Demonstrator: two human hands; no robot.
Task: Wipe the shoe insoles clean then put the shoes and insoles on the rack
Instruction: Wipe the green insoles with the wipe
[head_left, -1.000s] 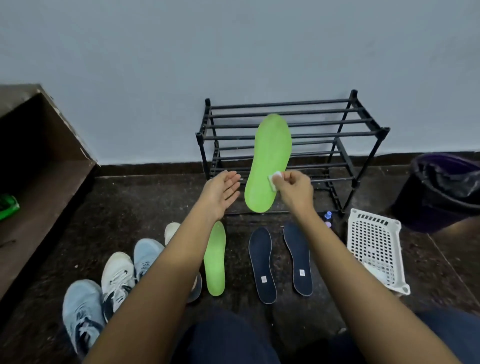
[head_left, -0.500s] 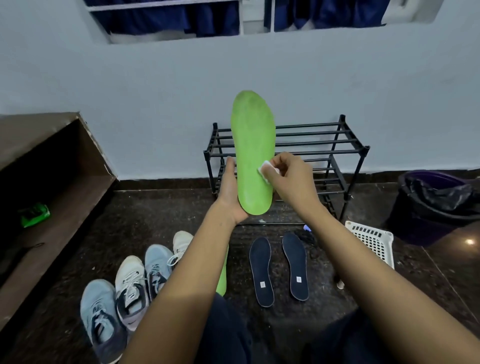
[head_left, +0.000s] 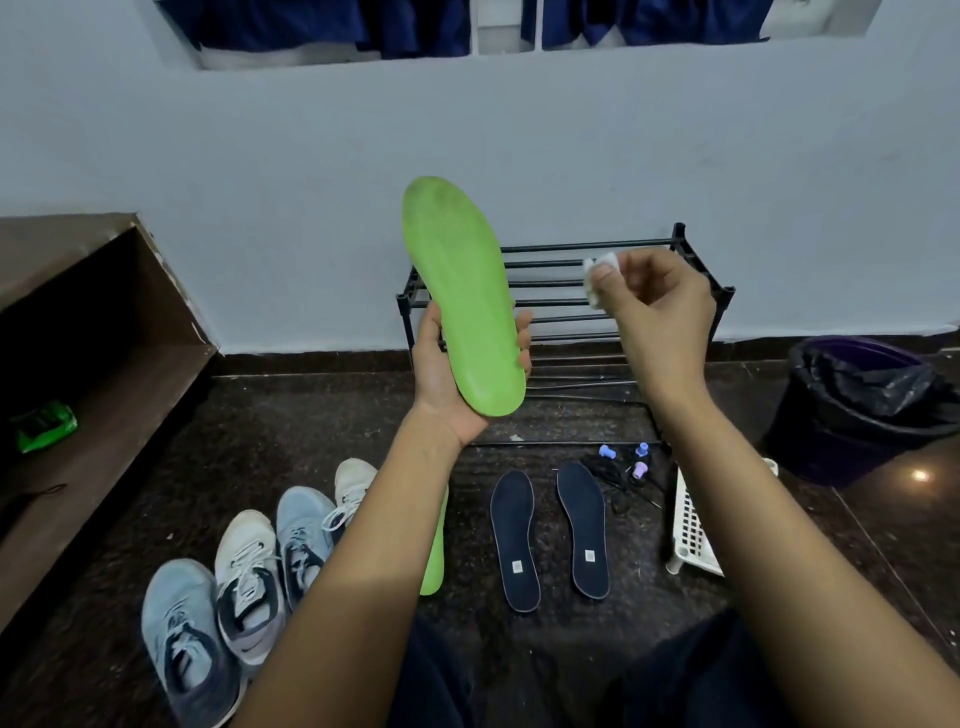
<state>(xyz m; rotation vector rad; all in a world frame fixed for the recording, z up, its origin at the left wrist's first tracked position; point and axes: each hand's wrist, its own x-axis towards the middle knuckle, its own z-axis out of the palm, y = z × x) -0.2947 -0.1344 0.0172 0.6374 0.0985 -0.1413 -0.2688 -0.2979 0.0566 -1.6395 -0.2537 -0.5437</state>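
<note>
Head view: holding the green insole (head_left: 462, 291) upright, with the wipe clear of it.
Gripping the insole's heel in the left hand (head_left: 447, 364), fingers curled round its edges, toe up before the black rack (head_left: 571, 246). Pinching a small white wipe (head_left: 597, 270) in the raised right hand (head_left: 654, 317), near the insole but apart. On the floor below: second green insole (head_left: 435, 561), two dark insoles (head_left: 514, 540) side by side, four shoes (head_left: 249, 577) at left. White basket (head_left: 693, 525) by the rack, contents unclear; bin (head_left: 857, 405) lined with a black bag, inside hidden.
</note>
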